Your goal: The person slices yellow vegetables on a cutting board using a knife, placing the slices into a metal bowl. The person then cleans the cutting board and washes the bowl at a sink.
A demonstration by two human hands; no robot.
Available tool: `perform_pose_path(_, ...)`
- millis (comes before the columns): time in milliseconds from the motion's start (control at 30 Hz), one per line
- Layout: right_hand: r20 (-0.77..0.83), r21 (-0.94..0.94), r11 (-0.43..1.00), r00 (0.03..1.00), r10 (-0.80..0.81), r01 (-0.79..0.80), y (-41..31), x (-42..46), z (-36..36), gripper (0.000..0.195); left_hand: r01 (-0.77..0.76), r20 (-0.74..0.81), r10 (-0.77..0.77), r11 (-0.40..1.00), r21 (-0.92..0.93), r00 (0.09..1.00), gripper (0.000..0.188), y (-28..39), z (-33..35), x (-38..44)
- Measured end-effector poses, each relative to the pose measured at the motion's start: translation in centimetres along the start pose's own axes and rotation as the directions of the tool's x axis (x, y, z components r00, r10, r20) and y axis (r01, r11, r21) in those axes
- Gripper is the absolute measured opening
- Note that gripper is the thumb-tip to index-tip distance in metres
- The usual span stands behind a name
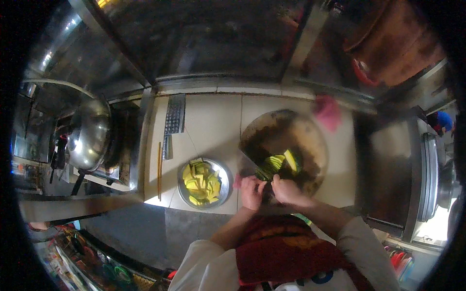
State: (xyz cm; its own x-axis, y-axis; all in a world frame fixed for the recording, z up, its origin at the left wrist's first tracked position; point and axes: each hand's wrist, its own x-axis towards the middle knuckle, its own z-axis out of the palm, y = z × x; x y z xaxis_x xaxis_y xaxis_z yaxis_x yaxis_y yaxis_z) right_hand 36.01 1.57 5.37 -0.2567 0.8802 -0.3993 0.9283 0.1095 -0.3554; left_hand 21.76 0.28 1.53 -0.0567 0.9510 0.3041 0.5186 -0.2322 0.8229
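Observation:
On the round wooden chopping board (309, 136) lie pale green slices (275, 162) of a squash-like vegetable with dark green skin. A larger cut piece (291, 160) is just right of them. A broad knife blade (251, 164) slants over the board's left part, with dark green pieces along its edge. My left hand (252, 191) is at the blade's near end, fingers bent; whether it grips anything is unclear. Close on its right, my right hand (289, 191) appears closed around the knife's near end, the handle hidden. A round metal bowl (226, 182) of cut yellow-green pieces (201, 182) stands left of the board.
A cleaver with a dimpled blade (175, 114) and a pair of chopsticks (159, 171) lie on the tiled counter (214, 123) at left. A pink cloth (328, 113) lies behind the board at right. A metal wok (91, 134) is far left, beyond a metal post.

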Motion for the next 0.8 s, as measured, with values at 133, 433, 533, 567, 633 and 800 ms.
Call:
perform_pose_path(133, -0.016, 0.079, 0.992, 0.995, -0.099, 0.100, -0.9, -1.2, -3.6, 0.020, 0.067, -0.021, -0.067, 0.998, -0.021, 0.998, 0.018, 0.1, 0.4, -0.2)
perform_pose_path(433, 0.135, -0.010, 0.998, 0.989, 0.067, -0.066, -1.5, -1.0, -1.5, 0.017, -0.020, -0.077, 0.018, 1.000, -0.022, 0.997, 0.019, -0.2, 0.5, 0.2)
perform_pose_path(533, 0.060, 0.027, 0.999, 0.997, -0.041, 0.039, -0.6, -0.6, -2.2, 0.016, -0.068, -0.084, 0.069, 0.998, 0.013, 0.994, 0.019, 0.4, 0.0, 0.6)
perform_pose_path(567, 0.083, 0.041, 0.999, 0.996, -0.017, 0.014, -1.2, -1.3, -3.5, 0.016, -0.042, -0.071, 0.042, 0.999, -0.004, 0.997, 0.019, 0.2, 0.0, 0.3)
perform_pose_path(633, 0.125, 0.058, 0.998, 0.992, 0.028, -0.035, -2.7, -2.8, -6.9, 0.016, 0.006, -0.050, -0.008, 0.999, -0.041, 0.999, 0.019, -0.3, 0.3, 0.0)
perform_pose_path(800, 0.132, 0.000, 0.998, 0.990, 0.054, -0.055, -1.5, -0.9, -0.8, 0.024, -0.022, -0.027, 0.021, 1.000, -0.020, 0.999, 0.017, -0.6, 0.4, -0.3)
